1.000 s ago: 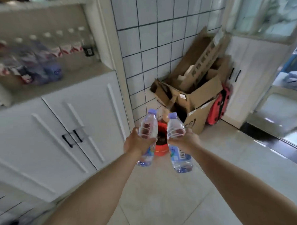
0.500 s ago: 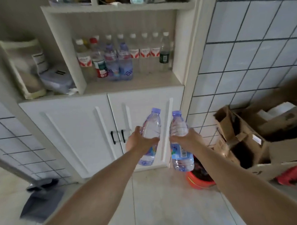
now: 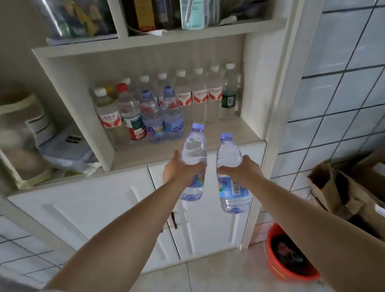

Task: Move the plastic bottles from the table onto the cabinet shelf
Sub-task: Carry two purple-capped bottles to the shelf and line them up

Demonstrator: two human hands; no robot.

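On the cabinet shelf (image 3: 220,137) stand rows of bottles (image 3: 161,112) (mostly upright, capped). Before it, the left hand (image 3: 180,171) grips one purple-capped bottle (image 3: 194,154); just beside, the right hand (image 3: 243,172) grips another bottle (image 3: 229,153), both held in the air.
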